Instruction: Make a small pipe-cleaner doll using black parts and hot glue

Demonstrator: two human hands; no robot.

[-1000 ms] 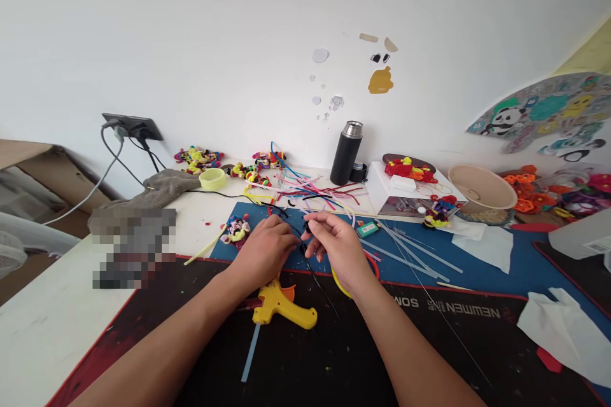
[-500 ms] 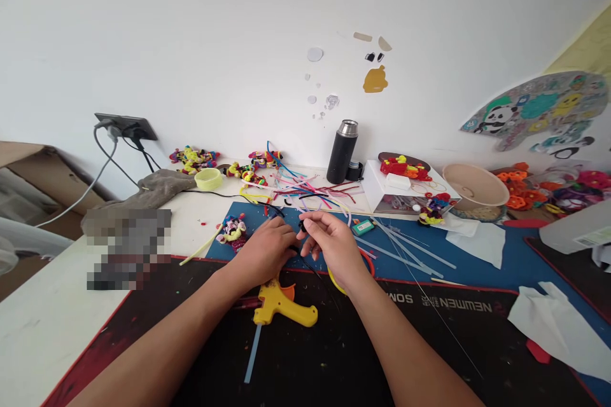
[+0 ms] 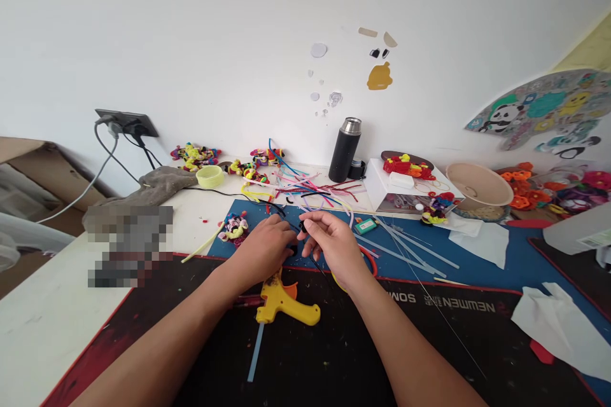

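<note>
My right hand (image 3: pixel 331 245) pinches a small dark piece (image 3: pixel 302 226) between thumb and fingers, too small to name. Close by on its left, my left hand (image 3: pixel 270 243) is closed with its fingers curled down. Something black shows at its fingertips, but I cannot make out what it is. A thin black strand runs below the right fingers. Under my left hand lies a yellow hot glue gun (image 3: pixel 289 306) with an orange trigger, its front end partly hidden. A clear glue stick (image 3: pixel 256 353) sticks out of its back.
Pipe cleaners (image 3: pixel 315 187) and small colourful figures (image 3: pixel 195 156) lie along the wall. A black thermos (image 3: pixel 344 149) stands open beside a white box (image 3: pixel 382 187). Loose glue sticks (image 3: pixel 405 251) and a green-and-white packet (image 3: pixel 365 226) lie on the blue mat. Crumpled tissue (image 3: pixel 554 324) is at right.
The whole view shifts slightly. My left fingers have drawn a little apart from the right hand, and the black strand between the hands sits differently. The right hand keeps its pinch.
</note>
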